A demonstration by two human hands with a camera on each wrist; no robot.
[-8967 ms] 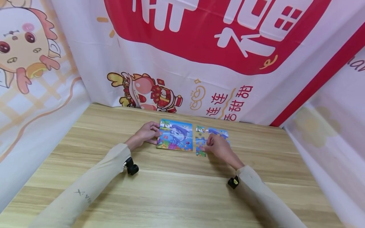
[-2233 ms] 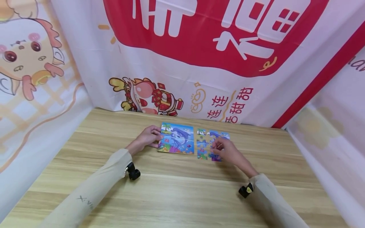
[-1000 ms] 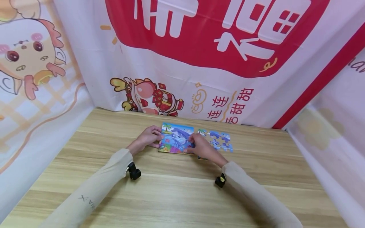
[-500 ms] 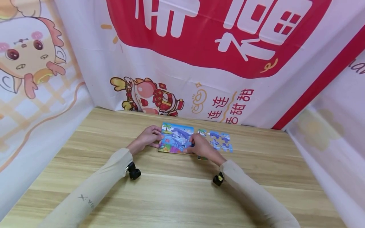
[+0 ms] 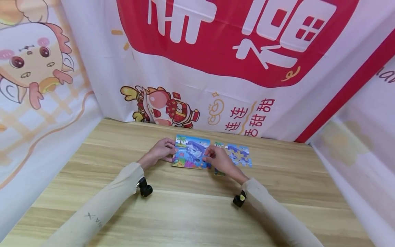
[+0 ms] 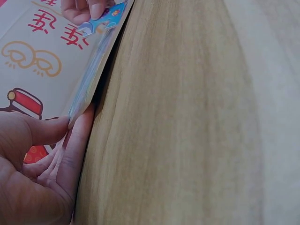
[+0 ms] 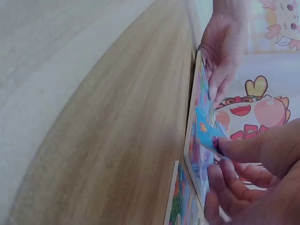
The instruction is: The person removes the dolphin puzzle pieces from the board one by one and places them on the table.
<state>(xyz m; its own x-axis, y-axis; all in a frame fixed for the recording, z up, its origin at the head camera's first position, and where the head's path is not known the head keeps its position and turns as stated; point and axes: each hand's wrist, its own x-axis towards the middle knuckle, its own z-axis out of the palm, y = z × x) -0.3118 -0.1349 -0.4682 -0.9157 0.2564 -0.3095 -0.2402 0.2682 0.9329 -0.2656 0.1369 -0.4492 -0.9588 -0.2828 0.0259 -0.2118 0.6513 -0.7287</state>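
Observation:
A jigsaw puzzle board (image 5: 188, 156) with a dolphin and sea picture lies near the back of the table. My left hand (image 5: 160, 150) pinches its left edge, thumb on top and fingers beneath, as the left wrist view shows. Over the board's lower right corner, my right hand (image 5: 219, 158) pinches a blue puzzle piece (image 7: 207, 131) between thumb and fingers; the piece is tilted above the board. Just right of the board lie several loose puzzle pieces (image 5: 232, 148), set out as a partial picture. The right hand hides some of them in the head view.
The wood-grain table (image 5: 185, 212) runs up to a printed cloth backdrop (image 5: 197, 79) close behind the puzzle. More cloth (image 5: 34, 120) hangs along the left and right sides. A small black camera (image 5: 144, 187) sits on each wrist.
The right hand has gone from the loose pieces left to the board's right side and now lifts a piece there. More pieces lie set out than nine seconds ago. The left hand stays put.

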